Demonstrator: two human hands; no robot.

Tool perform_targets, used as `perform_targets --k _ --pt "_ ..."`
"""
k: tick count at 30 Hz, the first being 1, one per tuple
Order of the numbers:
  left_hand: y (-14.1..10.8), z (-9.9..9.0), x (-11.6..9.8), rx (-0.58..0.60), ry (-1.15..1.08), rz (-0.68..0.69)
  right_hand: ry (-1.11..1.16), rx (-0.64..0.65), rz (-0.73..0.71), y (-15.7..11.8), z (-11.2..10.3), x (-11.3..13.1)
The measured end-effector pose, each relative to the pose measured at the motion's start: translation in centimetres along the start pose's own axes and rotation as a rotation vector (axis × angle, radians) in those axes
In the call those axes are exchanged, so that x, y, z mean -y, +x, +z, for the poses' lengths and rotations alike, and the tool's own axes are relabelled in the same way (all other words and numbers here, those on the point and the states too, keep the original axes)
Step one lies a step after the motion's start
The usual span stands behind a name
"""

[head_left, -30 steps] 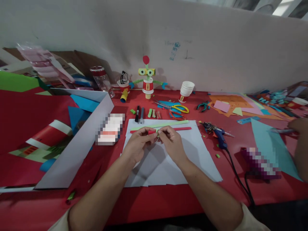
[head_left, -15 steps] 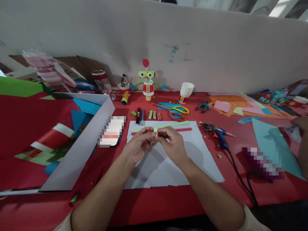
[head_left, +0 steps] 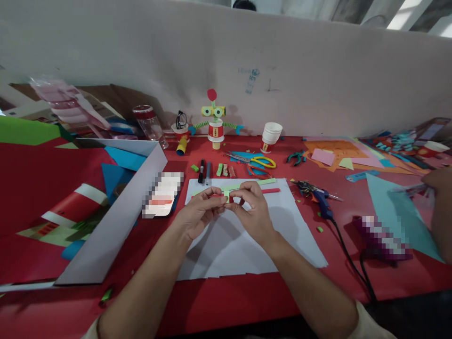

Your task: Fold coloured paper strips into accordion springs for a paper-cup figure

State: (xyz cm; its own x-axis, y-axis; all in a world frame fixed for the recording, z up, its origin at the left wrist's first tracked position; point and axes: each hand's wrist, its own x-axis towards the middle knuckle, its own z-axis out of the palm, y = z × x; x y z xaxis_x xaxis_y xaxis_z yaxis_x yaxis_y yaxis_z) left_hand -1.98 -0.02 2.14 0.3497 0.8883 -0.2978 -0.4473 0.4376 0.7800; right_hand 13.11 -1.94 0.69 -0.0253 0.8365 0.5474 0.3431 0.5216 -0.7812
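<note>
Between both hands, above the white paper sheets (head_left: 247, 254), is a small folded piece of light green paper (head_left: 226, 194) with a bit of red at its side. My left hand (head_left: 202, 212) pinches it from the left, thumb in front. From the right, my right hand (head_left: 253, 207) grips its edge between thumb and forefinger. Behind the hands lie a green paper strip (head_left: 265, 182) and a red paper strip (head_left: 271, 190), partly covered by the fingers. Several folded paper springs (head_left: 225, 170) sit just beyond the sheets.
A paper-cup figure (head_left: 215, 129) and stacked paper cups (head_left: 271, 136) stand by the wall. Scissors (head_left: 261, 160), markers (head_left: 201, 172) and pliers (head_left: 295, 157) lie nearer. A corded glue gun (head_left: 323, 202) rests right; a phone (head_left: 164, 193) and an open box (head_left: 120, 221) are left. Another person's arm (head_left: 443, 207) shows far right.
My right hand's fingers have shifted slightly, and more of the green paper's face shows. The whole view has moved a little; both hands stay over the sheets.
</note>
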Motion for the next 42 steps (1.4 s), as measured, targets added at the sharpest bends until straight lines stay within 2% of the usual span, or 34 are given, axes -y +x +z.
perform_targets --k 5,17,29,36,42 --pt "0.02 0.37 0.36 -0.023 -0.081 -0.001 0.032 0.073 0.019 0.15 -0.04 -0.05" --pt "0.17 0.15 0.92 0.092 -0.099 0.012 -0.024 -0.002 -0.130 -0.39 -0.13 -0.14" --pt "0.10 -0.24 0.74 0.121 0.013 0.051 0.037 0.008 -0.116 -0.37 -0.06 0.09" --pt "0.15 0.15 0.60 0.040 -0.095 0.007 0.108 0.005 0.040 -0.04 0.15 0.52" --pt "0.27 0.11 0.66 0.026 -0.142 -0.040 0.055 -0.007 0.008 -0.02 0.00 0.49"
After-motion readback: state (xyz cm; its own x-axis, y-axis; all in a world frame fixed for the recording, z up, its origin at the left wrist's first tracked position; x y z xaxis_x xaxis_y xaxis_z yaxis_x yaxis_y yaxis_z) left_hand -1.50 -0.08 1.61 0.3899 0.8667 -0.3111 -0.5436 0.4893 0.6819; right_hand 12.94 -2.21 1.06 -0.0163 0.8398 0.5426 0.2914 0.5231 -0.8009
